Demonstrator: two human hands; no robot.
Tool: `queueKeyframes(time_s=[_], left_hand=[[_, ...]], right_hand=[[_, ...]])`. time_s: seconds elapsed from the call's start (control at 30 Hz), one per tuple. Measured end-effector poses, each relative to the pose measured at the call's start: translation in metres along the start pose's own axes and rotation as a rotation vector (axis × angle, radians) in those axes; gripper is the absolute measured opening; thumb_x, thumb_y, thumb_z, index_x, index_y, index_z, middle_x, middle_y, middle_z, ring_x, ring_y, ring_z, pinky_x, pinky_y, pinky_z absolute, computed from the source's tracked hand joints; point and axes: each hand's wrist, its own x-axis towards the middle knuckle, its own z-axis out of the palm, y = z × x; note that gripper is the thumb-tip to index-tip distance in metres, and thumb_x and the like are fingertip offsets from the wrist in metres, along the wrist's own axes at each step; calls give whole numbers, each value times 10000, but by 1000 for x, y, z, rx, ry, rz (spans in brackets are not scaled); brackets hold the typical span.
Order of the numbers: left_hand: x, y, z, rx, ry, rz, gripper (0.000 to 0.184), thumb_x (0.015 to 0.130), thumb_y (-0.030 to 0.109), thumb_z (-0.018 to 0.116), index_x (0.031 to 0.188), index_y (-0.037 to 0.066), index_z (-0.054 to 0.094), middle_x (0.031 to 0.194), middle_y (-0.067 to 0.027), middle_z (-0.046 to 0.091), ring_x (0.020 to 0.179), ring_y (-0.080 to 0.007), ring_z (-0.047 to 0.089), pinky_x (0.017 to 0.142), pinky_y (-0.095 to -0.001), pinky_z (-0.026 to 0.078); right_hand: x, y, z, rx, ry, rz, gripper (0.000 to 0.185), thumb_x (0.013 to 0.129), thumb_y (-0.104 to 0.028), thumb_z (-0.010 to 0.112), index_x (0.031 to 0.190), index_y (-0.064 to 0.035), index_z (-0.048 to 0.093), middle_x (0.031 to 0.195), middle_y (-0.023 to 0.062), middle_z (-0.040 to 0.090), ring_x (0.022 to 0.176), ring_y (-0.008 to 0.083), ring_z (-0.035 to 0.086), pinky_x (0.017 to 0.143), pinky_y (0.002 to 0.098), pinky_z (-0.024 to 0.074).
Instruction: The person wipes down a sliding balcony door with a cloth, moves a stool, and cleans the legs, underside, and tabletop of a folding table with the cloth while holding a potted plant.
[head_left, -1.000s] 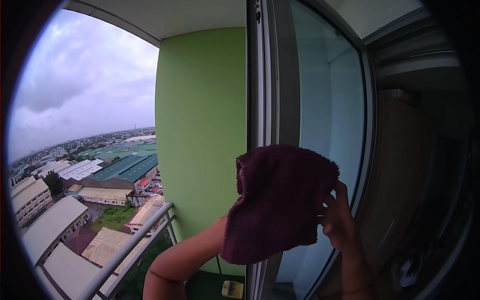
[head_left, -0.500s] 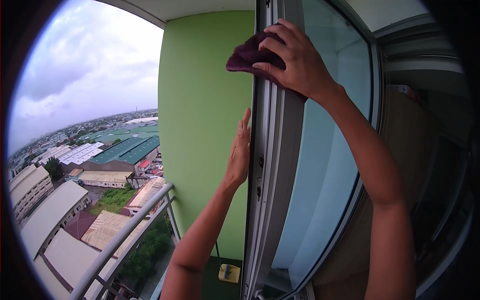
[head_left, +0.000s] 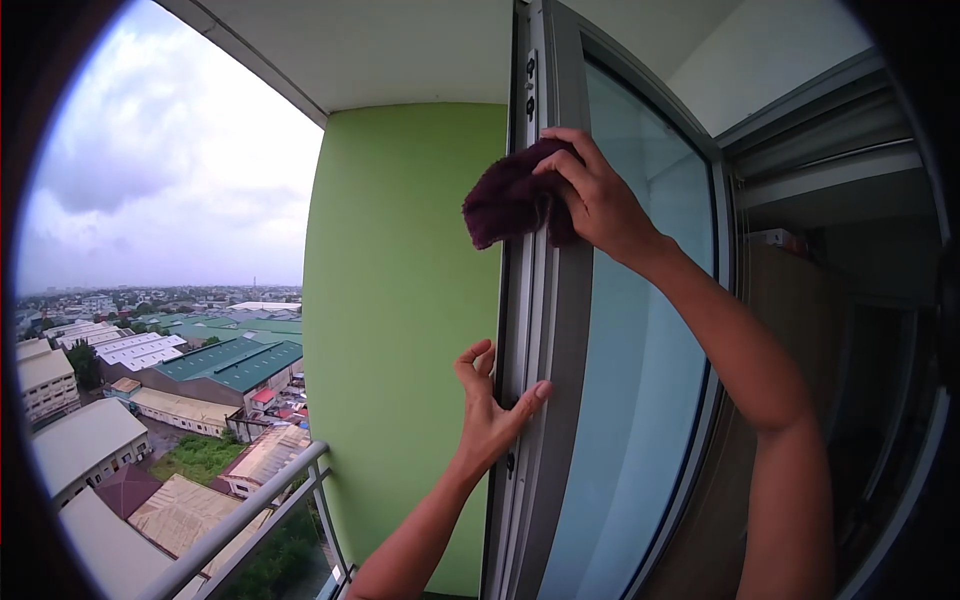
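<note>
My right hand [head_left: 608, 205] is closed on a dark purple cloth [head_left: 515, 195]. The cloth is bunched against the narrow edge of a grey-framed glass door [head_left: 565, 345], and part of it hangs over to the left. Lower down, my left hand [head_left: 485, 415] is beside the same edge. Its thumb reaches across the front of the frame, while its bent fingers stay on the left side, apart from the thumb. Black latch fittings show on the edge above the cloth, and another sits below my left hand.
A green wall [head_left: 400, 290] stands behind the door. At lower left runs a metal balcony railing [head_left: 245, 515], with rooftops far below it. Right of the door, a dim room holds a brown cabinet [head_left: 785, 320].
The view has tilted up. My right hand has slid the cloth a little down relative to the edge. My left hand has gone from flat to bent fingers, thumb over the frame.
</note>
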Motion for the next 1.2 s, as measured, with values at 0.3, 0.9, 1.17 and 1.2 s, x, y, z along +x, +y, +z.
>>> queueKeyframes(time_s=[0.3, 0.9, 1.17, 1.2], left_hand=[[2, 32, 4, 200, -69, 171, 1115, 675, 234, 798, 1476, 38, 46, 1399, -306, 340, 1240, -403, 450, 1063, -449, 345], [-3, 28, 4, 111, -43, 118, 1098, 666, 218, 798, 1483, 60, 81, 1304, -274, 483, 1112, -367, 578, 990, -414, 445], [-3, 31, 4, 129, -36, 151, 1085, 671, 209, 788, 1484, 62, 84, 1315, -269, 473, 1130, -357, 565, 992, -409, 442], [-3, 30, 4, 123, -34, 154, 1084, 671, 209, 787, 1484, 62, 85, 1319, -268, 470, 1131, -357, 564, 997, -410, 438]], right_hand=[[122, 94, -8, -556, 524, -97, 281, 838, -15, 550, 1098, -110, 599, 1168, 127, 480, 1087, 327, 499, 878, 422, 474], [214, 119, 5, -895, -270, 452, 397, 933, -258, 455, 1258, -53, 555, 1417, 124, 386, 1335, 359, 306, 1059, 589, 295], [206, 134, -19, -838, -407, 201, 382, 860, -360, 621, 971, 1, 683, 1178, 215, 520, 1154, 362, 449, 935, 464, 426], [212, 141, -22, -719, -348, 203, 367, 855, -338, 636, 944, 14, 684, 1148, 216, 531, 1099, 373, 479, 906, 444, 443]])
